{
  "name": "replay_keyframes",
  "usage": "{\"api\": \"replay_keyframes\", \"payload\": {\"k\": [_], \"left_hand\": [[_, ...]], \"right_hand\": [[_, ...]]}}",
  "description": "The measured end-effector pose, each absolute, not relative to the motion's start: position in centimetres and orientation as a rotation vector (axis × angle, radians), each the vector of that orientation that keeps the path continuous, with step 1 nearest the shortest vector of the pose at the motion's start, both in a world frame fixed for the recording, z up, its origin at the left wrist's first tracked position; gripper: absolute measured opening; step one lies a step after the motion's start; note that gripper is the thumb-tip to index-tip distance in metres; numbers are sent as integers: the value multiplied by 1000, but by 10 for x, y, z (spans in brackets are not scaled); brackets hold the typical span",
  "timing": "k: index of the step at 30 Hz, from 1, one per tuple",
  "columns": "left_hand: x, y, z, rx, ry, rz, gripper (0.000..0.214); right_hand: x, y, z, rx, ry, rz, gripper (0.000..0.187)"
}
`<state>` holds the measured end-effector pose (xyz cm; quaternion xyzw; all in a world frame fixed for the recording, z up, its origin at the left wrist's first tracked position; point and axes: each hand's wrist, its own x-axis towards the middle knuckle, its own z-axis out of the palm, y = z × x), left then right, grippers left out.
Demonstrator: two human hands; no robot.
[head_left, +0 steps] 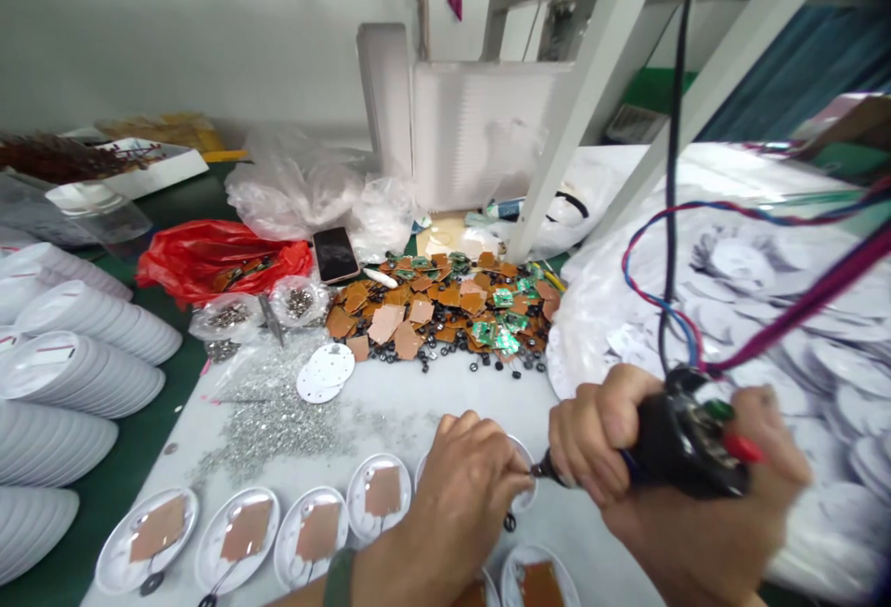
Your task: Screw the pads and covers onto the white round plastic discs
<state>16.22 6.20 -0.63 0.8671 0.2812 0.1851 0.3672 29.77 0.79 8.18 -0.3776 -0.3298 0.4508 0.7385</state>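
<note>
My right hand (602, 435) is wrapped round a black electric screwdriver (686, 449), tilted with its bit pointing left. Close to the bit's tip, the fingers of my left hand (463, 477) are pinched together; whatever they hold is hidden. Both hands are over a white round plastic dish (525, 496), mostly covered by my left hand. To the left stands a row of similar white dishes (106, 562), each with a brown circuit board (159, 528) and a small black disc on a wire. More dishes (567, 579) with boards lie at the bottom, partly behind my left arm.
Loose screws (278, 426) are spread left of centre, beside two white discs (327, 366). Behind lies a heap of circuit boards (432, 301), near a phone (335, 254) and red bag (223, 250). Dish stacks (83, 370) stand left. A cable (672, 143) hangs above the screwdriver.
</note>
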Motion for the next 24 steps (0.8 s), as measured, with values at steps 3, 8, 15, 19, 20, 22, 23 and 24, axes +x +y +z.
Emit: {"api": "replay_keyframes", "payload": {"k": [3, 8, 15, 19, 20, 22, 23, 24], "left_hand": [[163, 64, -2, 2153, 734, 442, 21], [162, 64, -4, 2110, 759, 467, 23], [163, 64, -7, 2019, 699, 495, 22], [162, 62, -7, 2299, 649, 417, 16], [162, 60, -8, 2408, 646, 395, 15], [159, 57, -14, 2563, 643, 363, 8], [157, 55, -18, 2623, 621, 368, 3], [154, 53, -23, 2680, 589, 388, 7]], "right_hand": [[299, 8, 84, -826, -723, 973, 62], [299, 6, 84, -815, -723, 973, 63], [300, 4, 82, -815, -724, 998, 64], [300, 5, 81, -815, -728, 980, 62], [300, 6, 80, -824, -731, 972, 61], [301, 8, 75, -842, -733, 962, 59], [302, 10, 72, -849, -733, 967, 58], [303, 11, 68, -855, -733, 976, 57]]}}
